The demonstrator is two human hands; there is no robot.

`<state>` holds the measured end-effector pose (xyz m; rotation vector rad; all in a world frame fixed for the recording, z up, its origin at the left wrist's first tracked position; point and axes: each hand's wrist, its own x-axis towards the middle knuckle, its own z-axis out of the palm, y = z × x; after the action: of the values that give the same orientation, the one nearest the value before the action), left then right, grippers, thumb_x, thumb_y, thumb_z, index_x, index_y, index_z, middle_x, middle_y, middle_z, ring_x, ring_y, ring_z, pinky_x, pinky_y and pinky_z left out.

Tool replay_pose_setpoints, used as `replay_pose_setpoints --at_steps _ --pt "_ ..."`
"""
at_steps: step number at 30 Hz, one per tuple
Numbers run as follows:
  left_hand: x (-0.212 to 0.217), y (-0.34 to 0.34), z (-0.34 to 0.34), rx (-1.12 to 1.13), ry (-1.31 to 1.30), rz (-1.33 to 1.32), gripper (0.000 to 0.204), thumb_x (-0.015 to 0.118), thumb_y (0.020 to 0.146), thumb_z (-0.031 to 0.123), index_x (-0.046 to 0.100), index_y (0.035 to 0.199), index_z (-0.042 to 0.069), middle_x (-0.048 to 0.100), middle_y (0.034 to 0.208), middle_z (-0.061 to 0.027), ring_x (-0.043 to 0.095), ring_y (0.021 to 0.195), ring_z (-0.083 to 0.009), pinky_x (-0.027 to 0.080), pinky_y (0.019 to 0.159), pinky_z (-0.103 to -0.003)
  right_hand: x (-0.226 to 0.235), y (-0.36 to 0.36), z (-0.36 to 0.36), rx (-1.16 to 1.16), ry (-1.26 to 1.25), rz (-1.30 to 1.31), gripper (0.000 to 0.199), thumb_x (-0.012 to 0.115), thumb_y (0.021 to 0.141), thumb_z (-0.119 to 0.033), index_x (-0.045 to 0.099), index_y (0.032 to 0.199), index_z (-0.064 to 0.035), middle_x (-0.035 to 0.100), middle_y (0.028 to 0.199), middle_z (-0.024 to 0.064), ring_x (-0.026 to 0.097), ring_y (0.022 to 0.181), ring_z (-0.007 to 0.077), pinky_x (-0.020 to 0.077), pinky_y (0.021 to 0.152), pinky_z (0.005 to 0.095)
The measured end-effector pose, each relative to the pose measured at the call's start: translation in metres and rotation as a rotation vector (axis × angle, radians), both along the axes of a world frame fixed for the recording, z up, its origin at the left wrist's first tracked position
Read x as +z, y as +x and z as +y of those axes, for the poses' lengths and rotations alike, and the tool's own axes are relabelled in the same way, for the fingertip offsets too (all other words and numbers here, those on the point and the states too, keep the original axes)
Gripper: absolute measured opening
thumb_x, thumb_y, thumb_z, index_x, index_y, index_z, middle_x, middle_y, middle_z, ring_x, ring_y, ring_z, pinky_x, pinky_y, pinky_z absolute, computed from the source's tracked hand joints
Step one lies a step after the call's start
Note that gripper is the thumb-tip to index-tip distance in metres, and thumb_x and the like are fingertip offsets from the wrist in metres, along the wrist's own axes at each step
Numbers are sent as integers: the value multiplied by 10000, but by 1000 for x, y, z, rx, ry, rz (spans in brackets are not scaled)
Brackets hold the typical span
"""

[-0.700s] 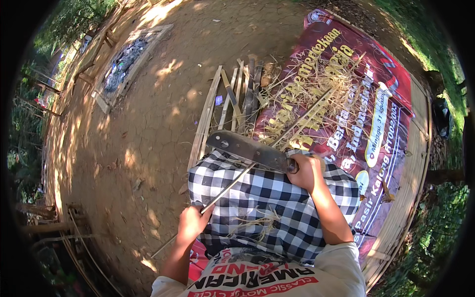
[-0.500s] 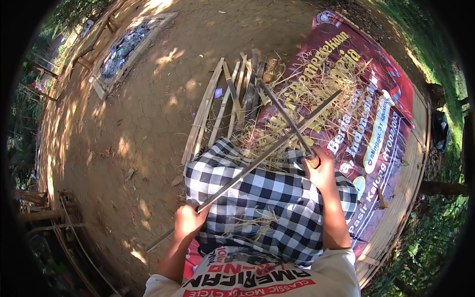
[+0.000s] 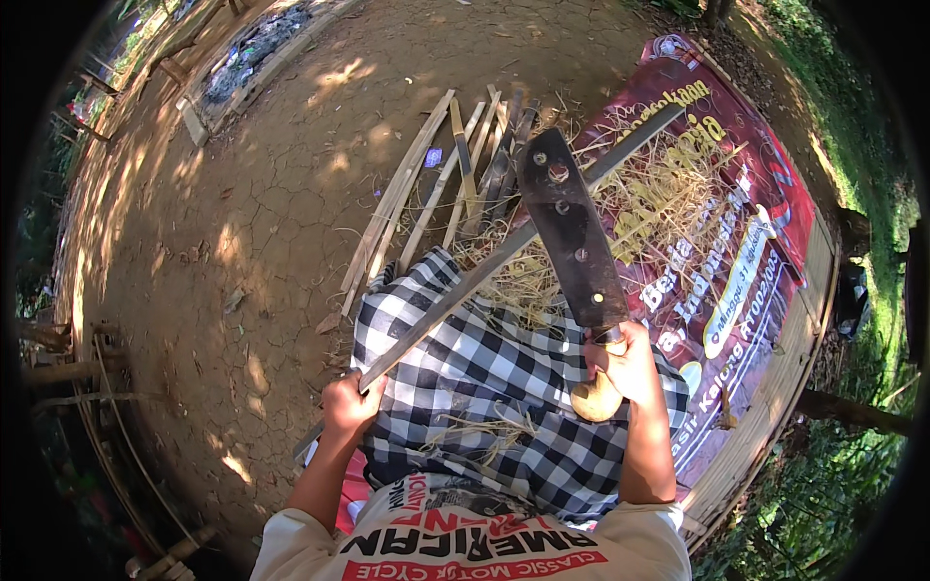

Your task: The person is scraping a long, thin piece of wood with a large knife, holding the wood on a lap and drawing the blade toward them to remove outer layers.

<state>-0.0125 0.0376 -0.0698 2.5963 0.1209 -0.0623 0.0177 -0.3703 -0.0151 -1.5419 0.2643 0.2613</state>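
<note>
My left hand (image 3: 351, 404) is closed round the lower part of a long bamboo strip (image 3: 455, 297), which slants up and away to the right. In my right hand (image 3: 622, 360) is a machete (image 3: 572, 228) with a rounded wooden handle (image 3: 596, 398). Its wide dark blade has several holes or rivets along it, and its broad face shows. Blade and strip cross in view, with the blade in front; whether they touch I cannot tell. A black-and-white checked cloth (image 3: 484, 363) covers my lap beneath both hands. Thin bamboo shavings lie on the cloth.
Several split bamboo strips (image 3: 397, 198) lie on the dirt ground ahead. A heap of shavings (image 3: 659, 189) covers part of a dark red printed banner (image 3: 765, 261) on the right, along a bamboo-slat edge (image 3: 799, 339). An ash-filled fire pit (image 3: 257, 53) is far left.
The machete has turned from edge-on to show its broad face, and its handle end is lower. The strip's far end has shifted up and right; my left hand has moved slightly left.
</note>
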Motion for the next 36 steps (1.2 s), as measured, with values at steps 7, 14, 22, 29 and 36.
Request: replay_pose_setpoints --at_steps 7,14,22,29,36 --pt "-10 13 8 -110 -52 -152 423 812 631 358 526 571 52 545 522 -154 579 482 -348 456 459 -407 4 -19 16 -140 172 15 140 585 777 110 545 857 3 565 624 63 566 471 140 503 452 280" --pt "-6 19 12 -162 -47 -189 429 833 591 365 539 578 53 560 529 -142 596 501 -333 466 468 -392 -6 -50 36 26 36 162 100 684 791 65 607 828 14 598 659 39 561 517 99 474 491 250" --pt "4 20 24 -232 -255 -87 334 850 669 273 616 650 35 556 548 -127 535 457 -273 424 455 -349 6 -41 45 -253 96 105 142 606 786 124 554 855 11 580 636 69 567 492 152 482 470 275" --pt "13 25 41 -410 -362 140 234 762 766 174 595 780 10 556 633 -164 493 516 -294 410 499 -363 14 -43 26 -237 17 80 116 602 818 112 558 866 15 570 623 60 557 479 135 481 452 266" --pt "9 23 46 -483 -238 87 194 723 801 211 622 874 63 581 647 -166 575 566 -347 442 513 -403 12 -32 21 -267 13 81 114 623 831 85 548 862 4 574 627 55 563 471 128 487 434 267"
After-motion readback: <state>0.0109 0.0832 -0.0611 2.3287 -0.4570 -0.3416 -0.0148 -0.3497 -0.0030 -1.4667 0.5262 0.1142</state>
